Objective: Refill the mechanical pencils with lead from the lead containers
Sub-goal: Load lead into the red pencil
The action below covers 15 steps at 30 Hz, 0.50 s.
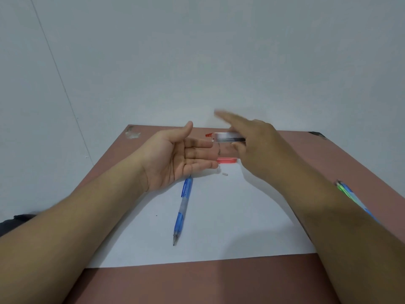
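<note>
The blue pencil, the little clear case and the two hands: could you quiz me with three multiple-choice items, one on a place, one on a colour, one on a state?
1. Where does the blue mechanical pencil lie?
A. on the white paper
B. in the left hand
C. on the floor

2. What colour is the cap of the clear lead container?
A. green
B. red
C. black

3. How is the left hand?
A. a fist
B. pinching the pencil
C. open, palm up

Answers: 1 A, the pencil rests on the sheet between the forearms; 2 B, a red tip shows at the container's left end; 3 C, its fingers are straight and hold nothing, while the right hand holds the container.
</note>
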Each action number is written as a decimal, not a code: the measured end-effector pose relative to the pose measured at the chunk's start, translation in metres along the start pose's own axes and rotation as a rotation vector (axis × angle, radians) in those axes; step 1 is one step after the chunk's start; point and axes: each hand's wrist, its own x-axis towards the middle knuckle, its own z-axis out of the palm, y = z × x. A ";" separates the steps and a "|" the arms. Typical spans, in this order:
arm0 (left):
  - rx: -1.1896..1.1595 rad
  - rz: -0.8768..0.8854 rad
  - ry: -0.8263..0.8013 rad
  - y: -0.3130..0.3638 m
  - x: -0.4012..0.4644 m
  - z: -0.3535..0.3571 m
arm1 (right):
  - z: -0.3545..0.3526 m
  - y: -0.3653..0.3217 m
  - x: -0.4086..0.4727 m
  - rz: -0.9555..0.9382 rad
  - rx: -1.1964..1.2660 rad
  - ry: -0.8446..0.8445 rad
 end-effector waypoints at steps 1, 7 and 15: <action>0.011 0.016 0.029 0.000 0.000 0.000 | 0.000 -0.001 -0.001 0.007 0.014 0.012; 0.050 0.122 0.128 -0.002 0.001 -0.001 | -0.004 -0.005 -0.002 -0.010 -0.022 0.013; 0.377 0.331 0.290 -0.006 0.004 0.000 | -0.016 -0.010 0.001 -0.047 -0.066 0.005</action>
